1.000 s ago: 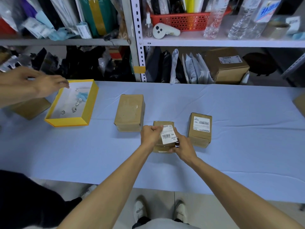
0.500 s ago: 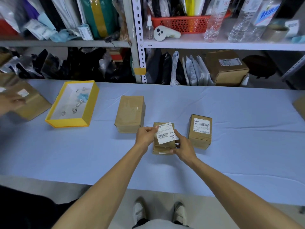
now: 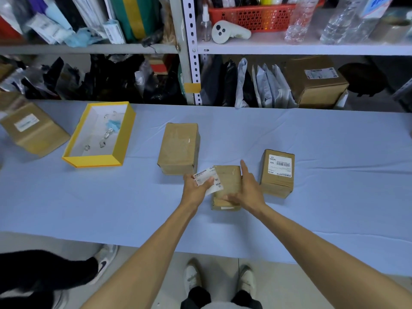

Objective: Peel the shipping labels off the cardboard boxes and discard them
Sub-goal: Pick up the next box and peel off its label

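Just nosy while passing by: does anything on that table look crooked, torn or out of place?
Nothing looks spilled or broken. The white label is pulled sideways off the small box, pinched in the left hand, which is the job. The far-left box sits skewed to the others.

This person works bare-armed, both forearms uncovered all the way down to the left hand point(image 3: 196, 188) and the right hand point(image 3: 250, 191). Lower down, dark trousers point(image 3: 196, 297) end above a pair of pale, off-white sneakers point(image 3: 192, 278) with rounded toes. A bit of white top point(image 3: 220, 306) shows at the waist, right at the bottom of view.
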The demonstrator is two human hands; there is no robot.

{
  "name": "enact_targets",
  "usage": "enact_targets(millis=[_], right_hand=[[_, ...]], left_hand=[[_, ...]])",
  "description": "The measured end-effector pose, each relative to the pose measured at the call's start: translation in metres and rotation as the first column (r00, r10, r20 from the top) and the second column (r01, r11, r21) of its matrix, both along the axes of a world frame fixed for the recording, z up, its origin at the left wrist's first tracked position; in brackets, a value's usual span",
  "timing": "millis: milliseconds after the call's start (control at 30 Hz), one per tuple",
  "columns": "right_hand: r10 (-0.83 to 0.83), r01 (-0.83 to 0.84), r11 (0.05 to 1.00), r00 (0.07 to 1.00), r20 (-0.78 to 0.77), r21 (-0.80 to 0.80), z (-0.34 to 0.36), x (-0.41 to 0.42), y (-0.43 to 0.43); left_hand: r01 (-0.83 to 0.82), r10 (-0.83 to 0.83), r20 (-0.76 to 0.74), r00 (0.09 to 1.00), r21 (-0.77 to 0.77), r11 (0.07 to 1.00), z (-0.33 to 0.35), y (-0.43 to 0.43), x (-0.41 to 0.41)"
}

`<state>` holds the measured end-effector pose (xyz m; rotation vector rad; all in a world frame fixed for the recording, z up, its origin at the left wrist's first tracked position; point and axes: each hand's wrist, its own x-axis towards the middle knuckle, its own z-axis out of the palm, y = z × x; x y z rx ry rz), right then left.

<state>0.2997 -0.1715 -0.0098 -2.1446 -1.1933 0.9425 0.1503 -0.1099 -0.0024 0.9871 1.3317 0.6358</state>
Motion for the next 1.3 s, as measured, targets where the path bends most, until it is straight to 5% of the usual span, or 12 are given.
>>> enact_targets(millis=[433, 700, 933, 1033, 1167, 1300], right_hand=[[0.032, -0.026, 0.996, 0.998, 0.061, -0.087, 0.003, 0.009, 0.008], [-0.114, 0.101, 0.984, 0.99, 0.084, 0.143, 0.0, 0.008, 0.005], [0.021, 0.0, 0.997, 0.96, 0.279, -0.072, 0.011, -0.011, 0.001], [-0.035, 0.053, 0.998, 0.942, 0.334, -0.044, 0.009, -0.016, 0.006], [-0.107, 0.088, 0.993, 0.963, 0.249, 0.084, 0.007, -0.008, 0.008], [0.121, -0.125, 0.992, 0.985, 0.126, 0.021, 0.007, 0.002, -0.009]], left_hand=[[0.18, -0.184, 0.031, 0.983, 0.099, 0.979, 0.005, -0.008, -0.01], [0.192, -0.195, -0.004, 0.981, 0.2, 0.961, 0.002, -0.019, -0.009], [0.158, -0.162, 0.01, 0.987, 0.172, 0.972, 0.006, -0.028, -0.013], [0.151, -0.155, 0.015, 0.988, 0.143, 0.978, 0.006, -0.027, -0.012], [0.143, -0.145, 0.005, 0.989, 0.121, 0.982, 0.006, -0.027, -0.013], [0.134, -0.134, -0.011, 0.991, 0.115, 0.984, 0.002, -0.028, -0.015]])
